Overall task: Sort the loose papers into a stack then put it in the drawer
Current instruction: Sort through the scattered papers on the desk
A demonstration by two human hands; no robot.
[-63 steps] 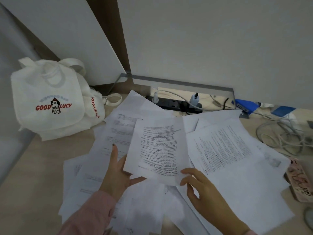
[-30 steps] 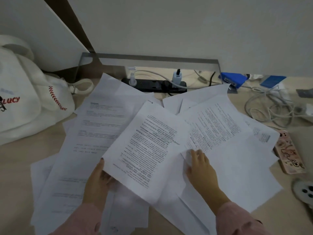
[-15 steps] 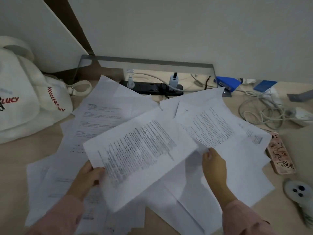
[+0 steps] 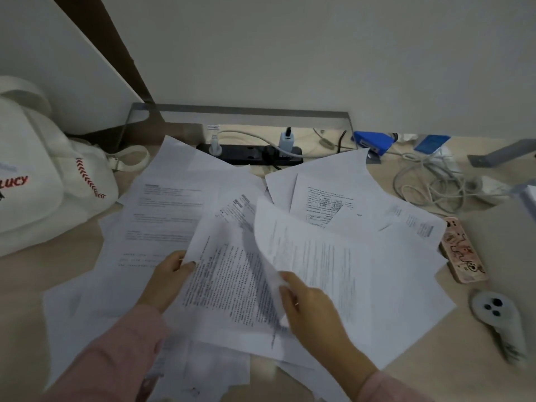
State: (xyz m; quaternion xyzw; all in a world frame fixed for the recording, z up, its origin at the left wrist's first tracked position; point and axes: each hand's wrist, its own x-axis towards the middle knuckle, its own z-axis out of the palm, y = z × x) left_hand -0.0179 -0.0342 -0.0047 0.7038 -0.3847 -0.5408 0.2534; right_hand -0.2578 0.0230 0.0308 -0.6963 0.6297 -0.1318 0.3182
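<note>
Left hand (image 4: pixel 171 274) pinches the left edge of a printed sheet (image 4: pixel 226 291), thumb on top, fingers underneath. Right hand (image 4: pixel 307 306) pinches the near edge of a second printed sheet (image 4: pixel 316 256), which is lifted and curling, its left side overlapping the first sheet. Both hands are clamped on paper, one sheet each. Both sheets sit nearer the camera than the black power strip (image 4: pixel 252 155), roughly in line with it.

The loose papers (image 4: pixel 162 216) are spread over the desk (image 4: pixel 32 274) in front of the power strip, fanning out to its left and right. They overlap at mixed angles, and one corner reaches the strip itself. No squared stack is visible anywhere. No drawer is in view.

Progress: early, by my read. At most two sheets are being brought together, with the rest of the pile unsorted. Left to do: gather every sheet, align the edges, find the drawer, and put the stack in.

Other items:
- A white tote bag (image 4: pixel 43 175) is far left of the power strip.
- Coiled cables (image 4: pixel 429 181) and a blue object (image 4: pixel 372 142) are to its right.
- A phone in a pink case (image 4: pixel 461 250) is right of it and nearer the camera, touching the edge of the paper spread.
- A white controller (image 4: pixel 493 311) is nearer still, clear of the papers.
</note>
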